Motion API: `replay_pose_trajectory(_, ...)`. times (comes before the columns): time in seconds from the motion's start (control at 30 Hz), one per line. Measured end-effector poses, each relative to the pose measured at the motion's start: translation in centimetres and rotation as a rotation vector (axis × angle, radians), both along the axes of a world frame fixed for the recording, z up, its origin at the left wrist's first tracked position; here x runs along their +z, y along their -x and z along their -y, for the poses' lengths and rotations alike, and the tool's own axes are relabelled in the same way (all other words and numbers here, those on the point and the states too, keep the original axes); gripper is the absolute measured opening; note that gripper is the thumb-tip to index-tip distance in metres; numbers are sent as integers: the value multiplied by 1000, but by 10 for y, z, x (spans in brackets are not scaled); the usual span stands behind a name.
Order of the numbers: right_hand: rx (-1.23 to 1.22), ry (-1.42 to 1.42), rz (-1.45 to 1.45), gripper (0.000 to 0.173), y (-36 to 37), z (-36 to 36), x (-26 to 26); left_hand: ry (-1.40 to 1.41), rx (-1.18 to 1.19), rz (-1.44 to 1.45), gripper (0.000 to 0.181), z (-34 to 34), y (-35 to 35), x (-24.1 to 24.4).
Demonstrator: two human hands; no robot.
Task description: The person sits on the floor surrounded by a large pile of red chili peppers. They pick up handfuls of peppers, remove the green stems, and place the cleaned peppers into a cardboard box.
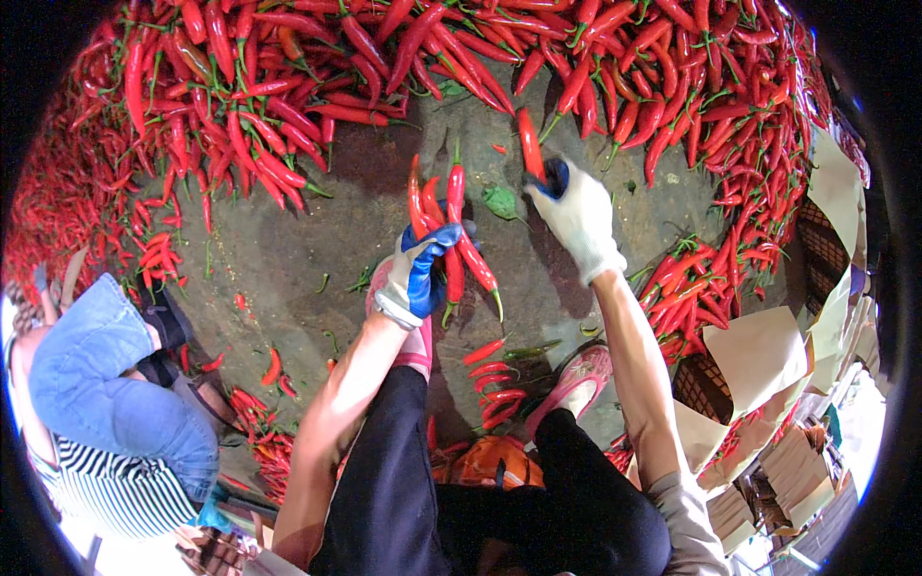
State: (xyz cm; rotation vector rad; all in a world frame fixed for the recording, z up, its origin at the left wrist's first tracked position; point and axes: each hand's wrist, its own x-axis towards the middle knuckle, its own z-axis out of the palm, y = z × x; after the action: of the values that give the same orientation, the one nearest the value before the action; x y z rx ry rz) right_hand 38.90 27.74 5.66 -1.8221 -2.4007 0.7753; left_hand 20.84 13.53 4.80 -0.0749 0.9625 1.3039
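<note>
My left hand (425, 270), in a white work glove with a blue coated palm, grips several red chili peppers (455, 194). Their tips and green stems stick out both above and below the fingers. To the right, my right hand (575, 209) wears the same kind of glove. Its thumb and fingers close around the lower end of one red chili pepper (530, 144), which points up towards the big pile. Between the two hands a green leaf (500, 201) lies on the ground. The right fingertips are partly hidden behind the glove.
A large heap of red chilies (288, 86) curves around the far side. Smaller chilies (497, 381) lie between my pink shoes (576, 378). At the right are a chili pile (684, 288) and paper-lined crates (702, 389). A person in jeans (122, 389) crouches at the left.
</note>
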Motion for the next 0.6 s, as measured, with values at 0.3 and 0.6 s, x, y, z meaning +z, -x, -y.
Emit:
replay_pose_trajectory(0.3, -599, -104, -175, 43, -159, 41, 56, -43, -405, -394, 33, -52, 3, -8)
replay_pose_trajectory(0.6, -314, -115, -229, 41, -86, -20, 63, -25, -857, -434, 31, 27, -21, 6)
